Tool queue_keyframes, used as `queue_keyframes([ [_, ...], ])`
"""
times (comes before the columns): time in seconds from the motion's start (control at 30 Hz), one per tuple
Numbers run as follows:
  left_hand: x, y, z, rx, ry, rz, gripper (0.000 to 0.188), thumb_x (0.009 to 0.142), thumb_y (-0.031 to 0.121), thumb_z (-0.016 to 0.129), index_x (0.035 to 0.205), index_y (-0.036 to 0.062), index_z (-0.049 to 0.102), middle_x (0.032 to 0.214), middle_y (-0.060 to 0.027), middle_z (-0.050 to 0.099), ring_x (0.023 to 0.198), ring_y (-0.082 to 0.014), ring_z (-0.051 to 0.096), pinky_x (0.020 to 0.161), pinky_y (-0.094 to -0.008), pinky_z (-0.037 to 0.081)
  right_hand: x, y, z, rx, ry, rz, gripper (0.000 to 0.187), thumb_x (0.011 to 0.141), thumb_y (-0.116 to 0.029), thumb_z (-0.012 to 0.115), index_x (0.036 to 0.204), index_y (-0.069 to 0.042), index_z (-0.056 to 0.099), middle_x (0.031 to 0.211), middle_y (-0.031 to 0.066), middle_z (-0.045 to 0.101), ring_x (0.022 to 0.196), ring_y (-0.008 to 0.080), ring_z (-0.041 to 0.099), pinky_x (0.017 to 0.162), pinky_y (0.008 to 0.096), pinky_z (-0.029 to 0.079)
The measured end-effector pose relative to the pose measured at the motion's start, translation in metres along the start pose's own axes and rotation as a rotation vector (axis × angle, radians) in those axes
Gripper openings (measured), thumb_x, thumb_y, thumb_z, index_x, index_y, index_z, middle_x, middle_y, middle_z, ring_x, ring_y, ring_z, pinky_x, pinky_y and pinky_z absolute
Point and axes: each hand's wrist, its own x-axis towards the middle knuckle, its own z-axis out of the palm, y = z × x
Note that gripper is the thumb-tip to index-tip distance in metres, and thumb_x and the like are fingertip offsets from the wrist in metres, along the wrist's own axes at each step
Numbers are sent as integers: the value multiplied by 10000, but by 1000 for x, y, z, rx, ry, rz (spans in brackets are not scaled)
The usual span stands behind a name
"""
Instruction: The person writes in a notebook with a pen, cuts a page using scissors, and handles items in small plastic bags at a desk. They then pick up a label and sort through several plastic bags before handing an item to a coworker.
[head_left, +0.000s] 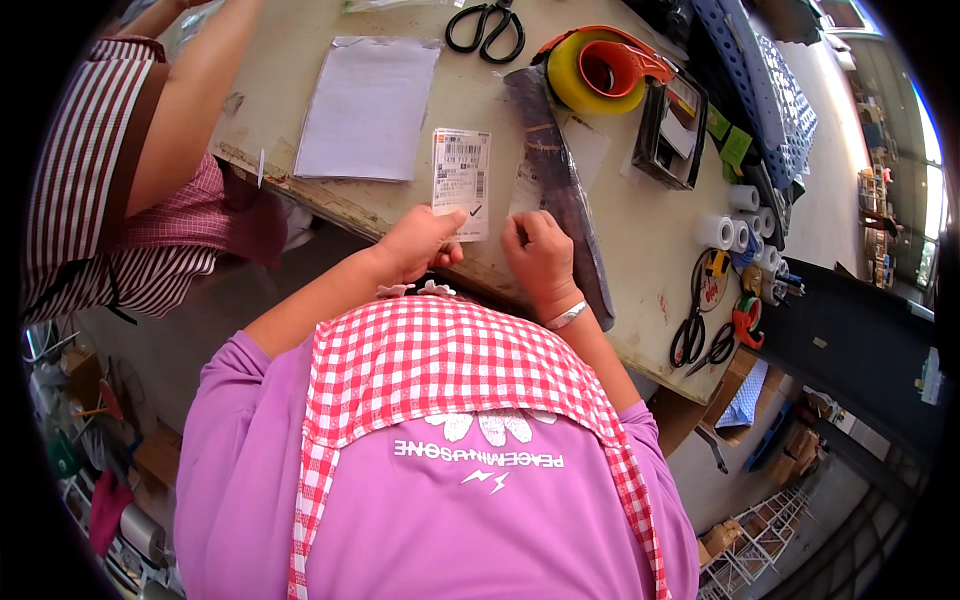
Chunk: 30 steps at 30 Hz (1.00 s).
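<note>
My left hand [422, 245] is closed on a white shipping label [461, 180], thumb on its face; it looks like the top of a thin stack. The label bears barcodes and a tick mark. My right hand [541, 258], with a bracelet at the wrist, is closed at the lower end of another pale label [526, 188]. Its fingertips are partly hidden. That label lies along the left edge of a dark, flat plastic-wrapped package [550, 165], which runs down to the table's near edge.
A stack of white paper [368, 110], black scissors [487, 32], a tape dispenser [597, 72] and a black tray [672, 135] lie on the table. Rolls [715, 232] and more scissors [690, 338] are at right. Another person's arm [195, 105] reaches in at left.
</note>
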Motion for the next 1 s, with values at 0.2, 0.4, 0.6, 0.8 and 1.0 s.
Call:
queue_keyframes([
  [0.2,-6,-9,15,14,92,-28,270,962,232,497,1085,-5,535,835,-50,584,583,-104,531,497,-222,442,-7,11,-3,-183,-98,-112,174,800,-152,631,681,-79,529,665,103,545,527,289,570,466,371,474],
  [0.4,-6,-15,16,41,106,11,275,969,235,481,1120,8,520,856,-51,580,595,-103,538,502,-223,443,-9,5,-24,-255,-208,-45,141,775,-161,682,808,-48,604,754,103,592,677,289,599,587,367,495],
  [0.6,-16,-15,5,-250,-178,57,323,975,226,460,1224,20,480,1018,-107,619,731,-173,607,607,-269,508,-9,6,-71,-429,0,66,490,711,-267,745,1083,-29,533,1057,154,553,983,327,525,847,424,435],
  [0.8,9,-20,13,-375,-276,-53,385,968,235,460,1301,45,432,1219,-134,558,1112,-282,558,910,-448,461,-11,27,-85,-342,-345,434,460,694,-316,720,989,-1,562,943,210,611,890,363,591,769,419,477],
  [1.0,14,-28,40,-314,-300,-48,381,966,229,463,1302,53,434,1214,-124,560,1093,-290,563,897,-448,465,-11,0,-83,-297,-291,386,436,693,-354,717,913,-2,585,847,198,628,786,366,615,708,430,494],
])
